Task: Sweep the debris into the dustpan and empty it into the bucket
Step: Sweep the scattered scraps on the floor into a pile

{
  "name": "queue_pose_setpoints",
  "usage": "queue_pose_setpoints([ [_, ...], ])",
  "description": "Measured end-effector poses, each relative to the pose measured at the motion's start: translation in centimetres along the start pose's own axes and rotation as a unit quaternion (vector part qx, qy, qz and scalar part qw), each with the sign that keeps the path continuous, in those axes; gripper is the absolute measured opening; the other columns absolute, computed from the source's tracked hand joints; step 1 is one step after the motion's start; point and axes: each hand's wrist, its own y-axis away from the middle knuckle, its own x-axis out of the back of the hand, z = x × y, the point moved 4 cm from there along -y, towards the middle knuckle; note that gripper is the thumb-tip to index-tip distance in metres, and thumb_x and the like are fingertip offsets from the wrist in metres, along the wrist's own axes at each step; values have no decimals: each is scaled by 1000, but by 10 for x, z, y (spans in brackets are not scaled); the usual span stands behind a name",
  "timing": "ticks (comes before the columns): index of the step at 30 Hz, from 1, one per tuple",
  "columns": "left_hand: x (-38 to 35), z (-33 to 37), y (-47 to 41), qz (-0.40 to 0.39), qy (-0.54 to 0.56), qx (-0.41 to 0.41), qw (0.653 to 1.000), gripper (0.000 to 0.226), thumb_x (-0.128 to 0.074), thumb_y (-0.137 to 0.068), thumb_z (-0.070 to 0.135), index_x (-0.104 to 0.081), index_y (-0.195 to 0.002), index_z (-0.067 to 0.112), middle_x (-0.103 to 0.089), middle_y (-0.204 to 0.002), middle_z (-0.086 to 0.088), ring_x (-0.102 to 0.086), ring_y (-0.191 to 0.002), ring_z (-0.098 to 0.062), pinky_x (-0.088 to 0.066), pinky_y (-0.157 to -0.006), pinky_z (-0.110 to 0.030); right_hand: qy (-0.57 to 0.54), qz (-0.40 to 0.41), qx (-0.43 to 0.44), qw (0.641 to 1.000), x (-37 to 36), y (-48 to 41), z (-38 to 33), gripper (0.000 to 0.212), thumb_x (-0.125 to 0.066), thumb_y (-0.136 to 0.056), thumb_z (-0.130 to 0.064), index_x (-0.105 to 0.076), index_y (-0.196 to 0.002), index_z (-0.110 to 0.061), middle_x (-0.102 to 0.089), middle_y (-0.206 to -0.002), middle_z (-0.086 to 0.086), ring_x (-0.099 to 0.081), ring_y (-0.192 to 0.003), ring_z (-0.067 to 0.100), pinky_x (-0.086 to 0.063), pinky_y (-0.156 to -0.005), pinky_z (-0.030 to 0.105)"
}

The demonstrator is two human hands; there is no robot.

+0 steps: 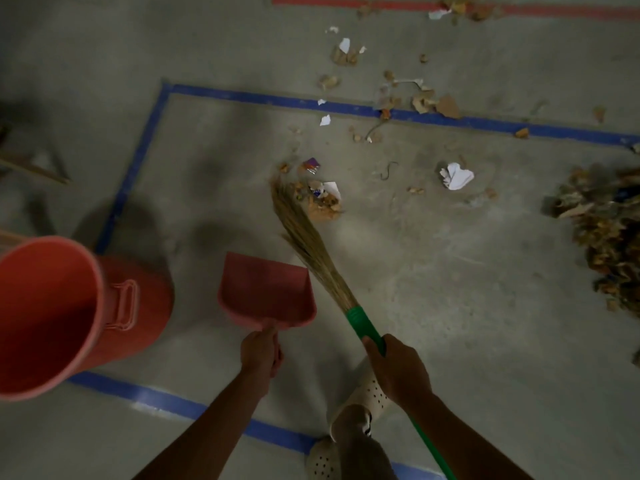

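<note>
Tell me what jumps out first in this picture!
The big orange bucket at the lower left grabs the eye first. Right of it, the left hand holds a pink dustpan and the right hand holds a green-handled broom, its bristles beside a small heap of scraps. Dry leaves pile up at the right edge.

1. The left hand [260,351] curls round the handle of the pink plastic dustpan [266,289], arm stretched forward.
2. The right hand [398,370] grips the green-handled straw broom [363,323], arm reaching forward too.
3. Both arms are bare.
</note>
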Motion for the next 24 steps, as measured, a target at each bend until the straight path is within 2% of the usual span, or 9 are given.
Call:
queue_pose_setpoints([
  [6,-21,48,-14,16,-9,-74,997,49,-53,-102,38,-43,-64,8,-43,-51,-10,-37,-28,-11,-28,-30,-18,24,-15,20,999,10,-45,-24,37,-45,-99,-54,-56,-101,-18,-59,-80,-5,-57,-66,6,-46,-60,18],
  [10,-25,59,-36,59,-58,-114,990,50,-51,-102,39,-44,-62,9,-44,-50,-7,-42,-33,-9,-33,-37,-20,43,-30,28,998,2,-76,-51,41,-44,-100,-54,-56,-109,-16,-64,-90,-2,-63,-76,11,-54,-68,23],
  [12,-26,57,-51,83,-56,-112,989,49,-52,-100,43,-48,-64,10,-49,-56,-8,-53,-50,-18,-42,-51,-27,51,-33,20,998,-6,-95,-63,44,-43,-100,-55,-55,-111,-14,-65,-94,0,-66,-81,14,-57,-73,27],
  [14,-28,51,-68,98,-50,-89,990,45,-52,-99,47,-52,-73,11,-53,-63,-10,-53,-60,-26,-44,-59,-37,56,-39,-1,998,-16,-115,-72,46,-42,-100,-55,-56,-112,-13,-66,-97,2,-67,-84,16,-58,-75,29],
  [18,-31,49,-101,107,-70,-84,988,40,-51,-100,43,-54,-77,10,-56,-69,-11,-57,-61,-33,-45,-58,-36,60,-70,-66,994,-32,-157,-73,49,-42,-101,-52,-59,-113,-8,-66,-100,6,-67,-89,19,-57,-78,31],
  [21,-39,57,-119,84,-90,-107,987,43,-52,-100,45,-51,-70,13,-53,-59,-6,-53,-55,-28,-41,-53,-34,32,-60,-122,990,-30,-178,-54,48,-41,-103,-48,-61,-109,-5,-62,-87,3,-63,-77,16,-55,-70,26],
  [24,-48,67,-129,37,-132,-136,981,54,-51,-95,58,-50,-65,14,-49,-51,-2,-49,-50,-22,-39,-53,-34,6,-29,-160,987,-20,-187,-29,47,-35,-105,-46,-61,-101,-7,-60,-79,1,-62,-68,13,-54,-62,24],
])
